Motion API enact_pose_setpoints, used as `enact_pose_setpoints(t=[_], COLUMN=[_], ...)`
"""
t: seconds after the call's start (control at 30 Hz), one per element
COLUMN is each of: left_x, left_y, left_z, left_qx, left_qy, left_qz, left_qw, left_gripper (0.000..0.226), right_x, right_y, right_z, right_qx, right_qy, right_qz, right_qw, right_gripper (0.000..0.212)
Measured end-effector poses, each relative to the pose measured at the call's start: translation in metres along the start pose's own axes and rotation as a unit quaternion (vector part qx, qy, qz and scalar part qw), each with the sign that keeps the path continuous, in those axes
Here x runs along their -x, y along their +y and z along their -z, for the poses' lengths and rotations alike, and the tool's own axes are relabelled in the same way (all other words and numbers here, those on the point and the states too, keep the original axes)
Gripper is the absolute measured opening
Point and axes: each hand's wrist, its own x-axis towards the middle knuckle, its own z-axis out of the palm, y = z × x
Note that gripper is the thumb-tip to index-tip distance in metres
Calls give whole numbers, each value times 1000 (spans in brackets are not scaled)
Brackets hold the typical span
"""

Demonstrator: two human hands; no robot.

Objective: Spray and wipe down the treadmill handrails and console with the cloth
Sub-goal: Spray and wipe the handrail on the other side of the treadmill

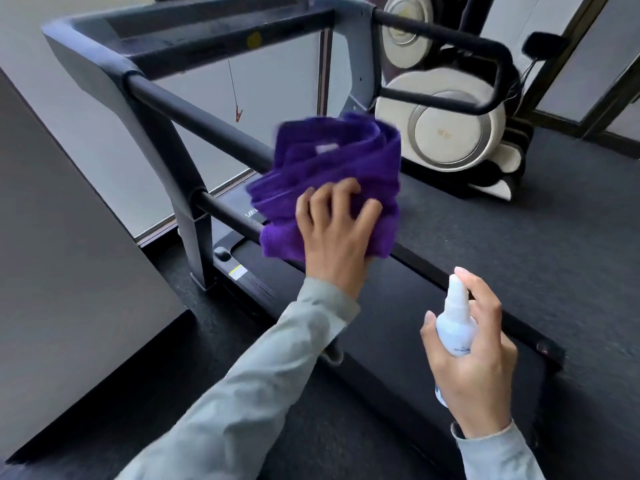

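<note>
Nearest the camera, the right hand [474, 358] is wrapped round a small white spray bottle [453, 323], its forefinger resting on top of the nozzle. The bottle looks light and rigid, likely smooth plastic (possibly slick if wet), so holding it round the body as here seems sensible.

Beyond it, the left hand [334, 233] has its fingers spread and curled into a bunched purple cloth [329, 174], gripping it against the near handrail [194, 114] of the treadmill. The cloth is soft and floppy, folded in thick layers; it will mould round the bar, and is best taken in a full handful so that no end trails. Its edges are blurred, so just how much of it touches the rail is hard to tell.

Further off, the rail runs up to the grey console [114, 39]. The far handrail [446, 36] loops out to the right. Behind stands a cream exercise machine [446, 133].
</note>
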Motion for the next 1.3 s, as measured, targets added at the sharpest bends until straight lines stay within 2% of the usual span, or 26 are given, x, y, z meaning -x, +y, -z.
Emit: enact_pose_setpoints(t=[0.07, 0.17, 0.23, 0.4, 0.57, 0.63, 0.77, 0.83, 0.9, 1.0, 1.07, 1.13, 1.23, 1.3], left_x=[2, 22, 38, -2, -61, -56, -51, -64, -82, -93, -88, -88, -111, -135], left_y=[-8, -24, -27, -22, -66, -68, -94, -127, -156, -165, -157, -161, -213, -253], left_z=[-14, -11, -7, -7, 2, 5, 11, 15, 16, 12, 8, 9, 7, 6], left_qx=[-77, -58, -34, 2, -2, 9, 40, 19, 12, 33, 30, 37, 7, -19], left_qy=[-31, -21, -30, -5, -7, -1, -31, -35, -35, -20, -32, -44, -49, -68], left_qz=[-58, -107, -107, -14, 112, 89, -24, -10, 57, 100, 90, 34, -54, -26], left_qw=[995, 992, 993, 1000, 994, 996, 998, 999, 998, 994, 995, 998, 997, 997], left_gripper=[20, 18, 14, 18, 35, 31, 31, 32, 38, 46, 49, 46, 37, 41], right_x=[2, 4, 5, 1, -12, -20, -33, -38, -44, -59, -75, -93, -116, -130], right_y=[-3, -4, -5, -13, -31, -36, -40, -43, -48, -65, -80, -94, -116, -131], right_z=[-2, -4, -6, -10, -26, -35, -53, -59, -66, -86, -101, -111, -119, -128], right_qx=[-1, -2, -4, -8, -33, -36, -40, -41, -40, -45, -45, -36, -26, 2], right_qy=[-3, -11, -15, -23, -34, -36, -42, -42, -40, -47, -44, -46, -64, -71], right_qz=[-3, -2, -6, 4, 31, 38, 34, 32, 32, 51, 67, 72, 64, 64], right_qw=[1000, 1000, 1000, 1000, 998, 998, 998, 998, 998, 997, 996, 996, 996, 995], right_gripper=[56, 56, 56, 56, 57, 58, 63, 64, 66, 63, 60, 60, 63, 62])
